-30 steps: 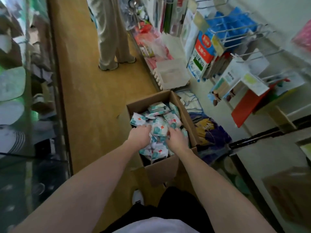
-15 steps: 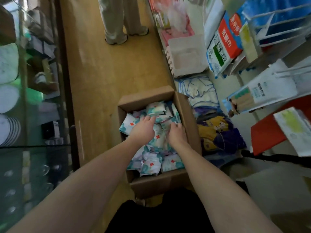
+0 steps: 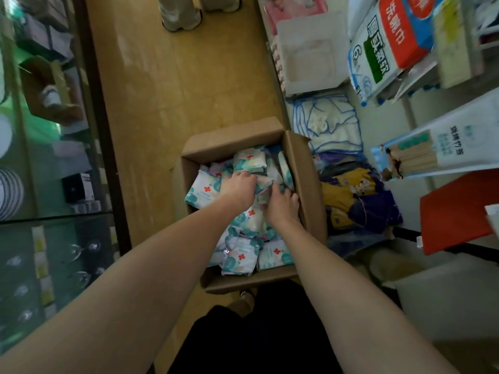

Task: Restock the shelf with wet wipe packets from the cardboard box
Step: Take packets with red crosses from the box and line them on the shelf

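An open cardboard box [image 3: 307,184] stands on the wooden floor, filled with several teal-and-white wet wipe packets [image 3: 240,255] marked with red crosses. Both my hands are inside the box, over the middle of the pile. My left hand [image 3: 239,186] reaches across the packets with its fingers curled onto them. My right hand [image 3: 282,205] lies beside it, fingers bent into the packets near the box's right wall. The packets under both hands are partly hidden, and I cannot make out a firm grip.
Shelves on the right carry hanging goods: a red-and-white pack [image 3: 388,47], a white plastic tray [image 3: 310,52], bagged textiles [image 3: 351,201] low down. A glass display case [image 3: 48,184] lines the left. Another person's shoes [image 3: 183,14] stand further up the aisle.
My view has tilted down and moved closer to the box. Both hands have shifted further into the pile, toward the box's far right side.
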Available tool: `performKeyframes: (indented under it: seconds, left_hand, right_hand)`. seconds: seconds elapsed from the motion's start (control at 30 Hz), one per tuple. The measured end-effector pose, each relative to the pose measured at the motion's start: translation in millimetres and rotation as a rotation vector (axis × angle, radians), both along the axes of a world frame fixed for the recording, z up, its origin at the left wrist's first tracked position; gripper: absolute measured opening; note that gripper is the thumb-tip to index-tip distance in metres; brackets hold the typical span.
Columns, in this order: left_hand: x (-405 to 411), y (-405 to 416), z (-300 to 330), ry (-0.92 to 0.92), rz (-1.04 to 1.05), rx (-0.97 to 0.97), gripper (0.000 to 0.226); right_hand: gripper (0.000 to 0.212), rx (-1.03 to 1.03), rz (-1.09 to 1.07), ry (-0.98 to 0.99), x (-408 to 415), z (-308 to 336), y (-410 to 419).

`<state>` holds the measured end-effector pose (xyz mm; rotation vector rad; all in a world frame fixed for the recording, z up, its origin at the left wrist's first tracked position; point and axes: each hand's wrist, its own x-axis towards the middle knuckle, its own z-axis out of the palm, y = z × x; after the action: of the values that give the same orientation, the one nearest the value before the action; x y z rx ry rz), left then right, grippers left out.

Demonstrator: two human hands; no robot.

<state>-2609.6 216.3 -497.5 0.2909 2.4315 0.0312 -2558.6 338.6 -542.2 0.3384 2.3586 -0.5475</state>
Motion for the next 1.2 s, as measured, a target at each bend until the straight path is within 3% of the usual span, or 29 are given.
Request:
performKeyframes:
  seconds: [0.1,0.17,0.23,0.37,0.53,0.73,0.9,0.93,1.0,1.13,1.2]
  left_hand:
    - [-0.9,-1.3,9.7,0.062,-0.039,-0.024,0.032]
    - [1.2,-6.0,17.4,0.091,-0.039,-0.012,0.029]
    - [3.8,-11.9,25.3,0.102,-0.017,0.009,0.026]
    - [8.0,-22.6,46.5,0.101,-0.023,0.023,0.022]
    - [16.2,-29.8,84.0,0.057,-0.068,0.023,0.009]
    - [28.2,-11.8,130.0,-0.012,-0.164,0.136,0.008]
    - [50.5,16.9,168.8,0.039,-0.308,0.292,0.045]
    - [54.8,22.6,177.9,0.056,-0.346,0.319,0.048]
    - [66.9,35.4,198.2,0.088,-0.433,0.365,0.048]
    - [93.6,68.4,234.6,0.116,-0.604,0.394,0.054]
    - [106.0,87.1,247.6,0.166,-0.679,0.382,0.046]
  right_hand:
    - [0.096,-0.012,-0.067,-0.007,-0.4,6.9,-2.4]
    - [0.105,-0.028,-0.103,-0.013,-2.5,15.4,-4.8]
    - [0.094,-0.077,-0.125,-0.018,-5.0,21.0,-6.8]
    - [0.049,-0.175,-0.081,-0.013,2.2,40.8,-8.3]
    - [0.022,-0.220,-0.245,0.060,24.2,80.6,3.1]
    - [0.028,-0.108,-0.425,0.216,54.0,135.4,27.3]
    - [0.013,-0.060,-0.538,0.357,95.1,187.9,54.1]
    - [0.018,-0.039,-0.542,0.363,102.7,197.3,58.3]
    - [0.029,0.006,-0.572,0.394,121.5,217.9,66.3]
    - [0.025,0.048,-0.702,0.489,169.2,258.7,82.9]
    - [0.027,0.047,-0.748,0.520,194.0,274.9,92.4]
